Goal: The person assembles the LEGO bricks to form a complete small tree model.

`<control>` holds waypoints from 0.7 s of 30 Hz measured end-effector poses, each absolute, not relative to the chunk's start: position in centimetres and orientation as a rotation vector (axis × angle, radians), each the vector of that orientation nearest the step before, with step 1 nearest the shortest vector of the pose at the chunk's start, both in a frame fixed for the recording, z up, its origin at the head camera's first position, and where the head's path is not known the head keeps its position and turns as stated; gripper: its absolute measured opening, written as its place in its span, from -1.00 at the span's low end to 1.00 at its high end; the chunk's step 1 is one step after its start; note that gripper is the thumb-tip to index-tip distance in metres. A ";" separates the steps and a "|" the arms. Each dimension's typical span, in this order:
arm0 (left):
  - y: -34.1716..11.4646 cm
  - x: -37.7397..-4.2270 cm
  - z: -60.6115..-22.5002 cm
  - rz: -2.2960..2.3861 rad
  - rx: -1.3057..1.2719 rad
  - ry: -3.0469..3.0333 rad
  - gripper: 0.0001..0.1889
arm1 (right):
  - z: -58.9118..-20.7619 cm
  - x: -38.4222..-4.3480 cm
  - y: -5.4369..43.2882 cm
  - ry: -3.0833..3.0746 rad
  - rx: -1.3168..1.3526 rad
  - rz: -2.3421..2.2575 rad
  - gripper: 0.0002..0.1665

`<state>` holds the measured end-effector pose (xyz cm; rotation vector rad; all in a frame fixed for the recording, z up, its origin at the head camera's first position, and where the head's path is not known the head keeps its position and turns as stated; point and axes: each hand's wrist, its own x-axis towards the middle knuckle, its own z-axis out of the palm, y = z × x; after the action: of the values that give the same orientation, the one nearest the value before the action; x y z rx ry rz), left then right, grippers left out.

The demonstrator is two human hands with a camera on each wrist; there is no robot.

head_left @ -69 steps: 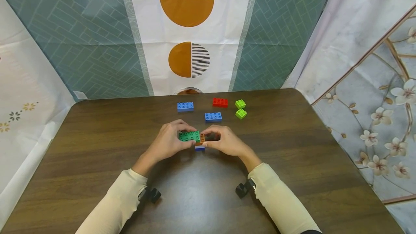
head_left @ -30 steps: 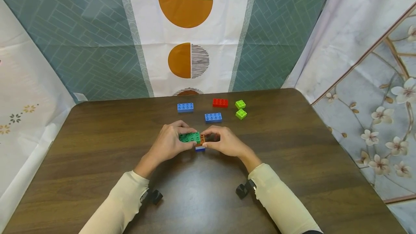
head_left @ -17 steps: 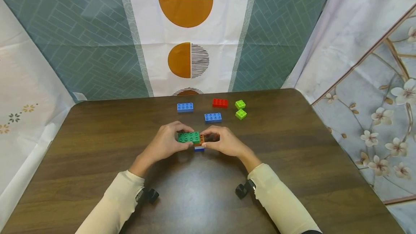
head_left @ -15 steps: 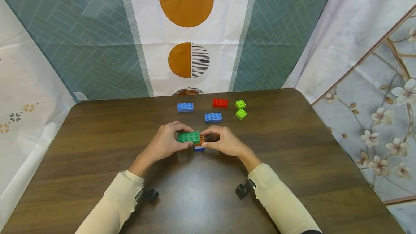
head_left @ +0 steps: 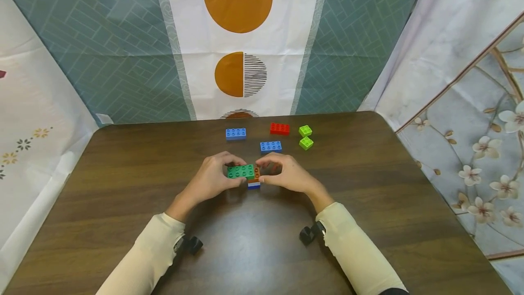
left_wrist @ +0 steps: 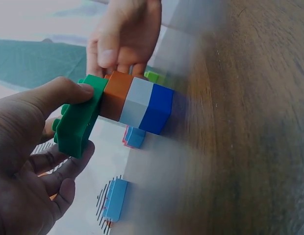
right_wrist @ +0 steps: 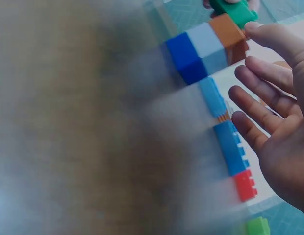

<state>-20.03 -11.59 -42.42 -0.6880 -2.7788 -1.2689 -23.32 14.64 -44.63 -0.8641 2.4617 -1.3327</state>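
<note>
My left hand [head_left: 213,174] pinches a green toy building brick [head_left: 240,171] between thumb and fingers. The green brick sits at the top of a small stack and juts out to the left. Under it come an orange brick [left_wrist: 116,95], a white brick [left_wrist: 137,101] and, at the bottom, a dark blue brick [left_wrist: 158,108]. Some orange studs show to the right of the green brick. My right hand [head_left: 288,174] is beside the stack's right side, its fingers spread and fairly straight. In the right wrist view its thumb tip is close to the orange brick; contact is unclear.
Behind the stack on the brown table [head_left: 123,213] lie two light blue bricks, one further left [head_left: 235,134] and one nearer [head_left: 271,146]. A red brick [head_left: 279,129] and two lime bricks [head_left: 305,143] lie to the right. Patterned cloth [head_left: 344,35] hangs behind.
My right hand has loosened from the orange brick and shifted slightly right, with more of the orange showing. My left hand keeps its pinch on the green brick.
</note>
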 end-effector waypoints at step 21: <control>-11.5 -20.0 -42.5 -1.281 -0.683 -2.772 -0.68 | -44.2 -30.7 16.7 2.589 -0.544 -1.429 -0.49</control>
<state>-20.00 -11.50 -42.50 -0.6826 -2.7719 -1.2811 -30.74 16.66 -44.23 -0.5439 2.5892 -1.4294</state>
